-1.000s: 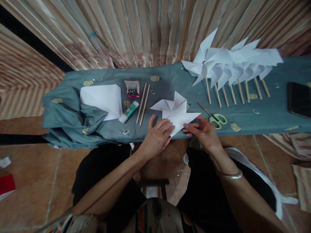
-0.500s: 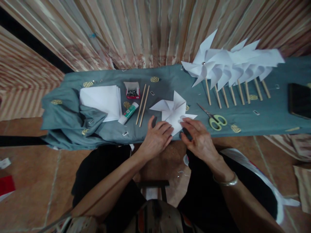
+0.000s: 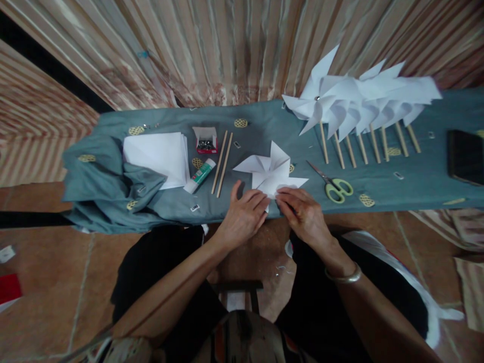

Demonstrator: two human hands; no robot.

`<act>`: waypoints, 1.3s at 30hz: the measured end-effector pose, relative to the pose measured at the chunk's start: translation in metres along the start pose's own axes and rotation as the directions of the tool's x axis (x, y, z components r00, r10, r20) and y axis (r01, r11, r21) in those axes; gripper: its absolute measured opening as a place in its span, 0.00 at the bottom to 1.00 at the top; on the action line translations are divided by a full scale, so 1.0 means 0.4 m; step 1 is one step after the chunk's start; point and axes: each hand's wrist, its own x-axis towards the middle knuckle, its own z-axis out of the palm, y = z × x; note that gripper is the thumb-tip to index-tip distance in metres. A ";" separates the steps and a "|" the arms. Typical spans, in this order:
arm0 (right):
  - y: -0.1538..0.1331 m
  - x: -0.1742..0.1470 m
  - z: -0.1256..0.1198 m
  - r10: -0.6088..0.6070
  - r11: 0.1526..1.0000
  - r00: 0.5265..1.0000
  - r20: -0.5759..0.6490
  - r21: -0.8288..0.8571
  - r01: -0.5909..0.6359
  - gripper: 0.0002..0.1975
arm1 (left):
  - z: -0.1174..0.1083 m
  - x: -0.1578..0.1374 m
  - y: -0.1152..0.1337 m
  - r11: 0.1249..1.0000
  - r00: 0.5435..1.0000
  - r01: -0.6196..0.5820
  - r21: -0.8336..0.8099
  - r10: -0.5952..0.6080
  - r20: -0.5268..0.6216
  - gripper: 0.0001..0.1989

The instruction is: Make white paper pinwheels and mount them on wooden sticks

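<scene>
In front of me on the cloth-covered table lies a white paper pinwheel (image 3: 270,171), its blades folded toward the middle. My left hand (image 3: 244,212) rests on its near left part, fingers lying on the paper and thumb held apart. The near right flap is pinched in the closed fingers of my right hand (image 3: 302,209), which wears a silver bangle. To the right are scissors with green handles (image 3: 338,190). Left of the pinwheel are two wooden sticks (image 3: 222,164), a glue stick (image 3: 200,175) and a small red box of metal pins (image 3: 206,141).
A stack of white paper (image 3: 157,159) lies at the left, partly under bunched cloth. Several finished pinwheels on sticks (image 3: 351,103) stand in an overlapping row at the back right. A dark phone-like device (image 3: 465,156) lies at the right. Behind the table hangs a striped curtain (image 3: 234,50).
My right hand has moved slightly left and closed on the pinwheel's near flap, which now bends up toward the middle. My left hand stays on the paper.
</scene>
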 end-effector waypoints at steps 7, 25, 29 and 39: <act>-0.001 0.025 0.008 0.195 0.975 0.979 -0.065 0.121 -0.186 0.11 | 0.002 0.003 0.000 1.000 1.000 0.009 -0.010 -0.009 0.002 0.14; 0.010 0.073 0.020 0.407 0.912 0.907 -0.108 0.094 -0.399 0.14 | -0.004 0.005 0.002 1.000 1.000 0.007 -0.015 -0.007 0.027 0.14; 0.014 0.077 0.019 0.423 0.905 0.901 -0.094 0.104 -0.413 0.14 | -0.005 0.007 0.003 1.000 1.000 0.003 -0.018 -0.002 0.013 0.14; 0.013 0.095 0.011 0.420 0.907 0.906 -0.051 0.037 -0.419 0.12 | -0.022 0.011 0.013 0.997 1.000 0.012 -0.080 -0.011 0.007 0.14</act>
